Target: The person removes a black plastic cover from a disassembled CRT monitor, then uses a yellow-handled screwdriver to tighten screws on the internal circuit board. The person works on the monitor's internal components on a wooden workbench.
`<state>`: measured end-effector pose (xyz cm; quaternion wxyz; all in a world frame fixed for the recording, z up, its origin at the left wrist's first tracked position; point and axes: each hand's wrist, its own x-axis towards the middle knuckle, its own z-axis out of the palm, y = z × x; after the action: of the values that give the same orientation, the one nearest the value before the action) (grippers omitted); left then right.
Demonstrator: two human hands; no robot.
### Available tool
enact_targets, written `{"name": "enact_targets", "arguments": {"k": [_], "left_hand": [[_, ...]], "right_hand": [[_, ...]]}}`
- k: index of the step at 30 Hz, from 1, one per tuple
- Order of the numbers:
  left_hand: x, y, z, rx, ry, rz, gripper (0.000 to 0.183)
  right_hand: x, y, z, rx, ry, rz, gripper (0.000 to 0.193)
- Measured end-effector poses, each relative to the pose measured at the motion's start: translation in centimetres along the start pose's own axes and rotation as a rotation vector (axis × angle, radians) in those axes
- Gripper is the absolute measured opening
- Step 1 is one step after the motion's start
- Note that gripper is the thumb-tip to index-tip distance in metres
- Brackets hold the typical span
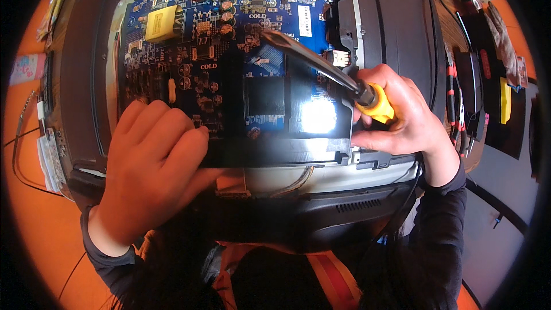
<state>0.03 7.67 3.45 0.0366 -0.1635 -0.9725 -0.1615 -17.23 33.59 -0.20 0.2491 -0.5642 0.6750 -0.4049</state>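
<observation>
Right hand grips the screwdriver, tip toward eleven o'clock; left hand, fingers loose, steadies the circuit board. Keep the tip square.

My left hand lies flat on the near left part of the blue circuit board, fingers spread over its dark lower edge. My right hand wraps around the yellow handle of a screwdriver, whose metal shaft slants up and left across the board, its tip blurred. A shiny black sheet covers the near right part of the board and throws back a bright glare. The board sits in the opened back of a black television, which lies on the orange desk. A yellow block stands on the board's far left.
</observation>
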Motion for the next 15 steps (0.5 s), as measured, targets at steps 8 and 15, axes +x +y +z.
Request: {"name": "enact_targets", "arguments": {"k": [8,15], "left_hand": [[0.0,-0.1,0.3,0.11,0.047,0.045,0.025],[-0.5,0.1,2.7,0.234,0.199,0.101,0.019]], "right_hand": [[-1.6,0.4,-0.4,0.376,0.19,0.101,0.043],[-4.5,1.8,-0.2,0.554,0.539,0.294,0.059]]}}
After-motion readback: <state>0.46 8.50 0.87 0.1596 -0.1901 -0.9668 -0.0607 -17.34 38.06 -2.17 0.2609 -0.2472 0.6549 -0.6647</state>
